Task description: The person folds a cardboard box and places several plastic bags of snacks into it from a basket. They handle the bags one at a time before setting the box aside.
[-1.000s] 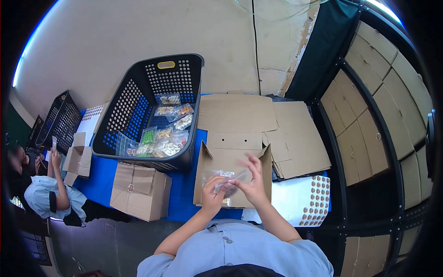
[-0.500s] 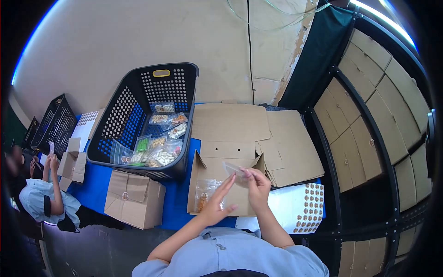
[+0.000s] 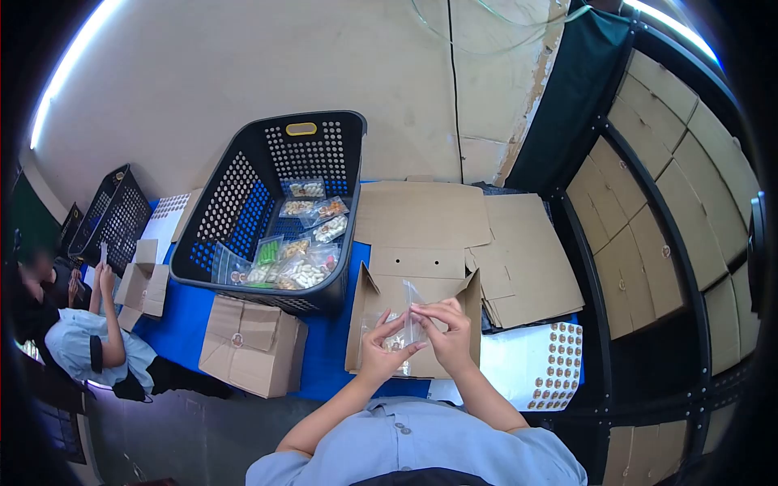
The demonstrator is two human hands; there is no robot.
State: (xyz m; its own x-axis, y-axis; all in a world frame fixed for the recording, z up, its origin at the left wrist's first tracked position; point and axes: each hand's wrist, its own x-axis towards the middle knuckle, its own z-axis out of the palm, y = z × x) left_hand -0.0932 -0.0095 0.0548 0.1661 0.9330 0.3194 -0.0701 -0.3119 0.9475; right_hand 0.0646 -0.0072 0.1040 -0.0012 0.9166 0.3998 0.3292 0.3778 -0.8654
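Head view: a small clear bag [image 3: 411,306] is held up over the open cardboard box [image 3: 363,322], between the left hand [image 3: 379,350] and the right hand [image 3: 450,332]. Its long axis runs roughly away from the wearer's body, the far end leaning slightly to the left, so each hand has one long side facing it. The right hand is the nearer to the far end: its thumb and fingertips are pinched together on the bag's right side. The left hand lies lower and to the left, fingers curled and thumb reaching across toward the near end; the clear plastic is hard to make out there, so I cannot tell whether that hand grips the bag or merely steadies it.

Below the hands, partly covered by them, some clear packaging [image 3: 395,328] lies in the box. The box sits on the blue-covered counter [image 3: 321,356], with the black basket [image 3: 231,198] of filled bags beyond it to the left, a closed carton [image 3: 240,344] on the left, and a sheet of round stickers [image 3: 519,356] just beside it on the right.
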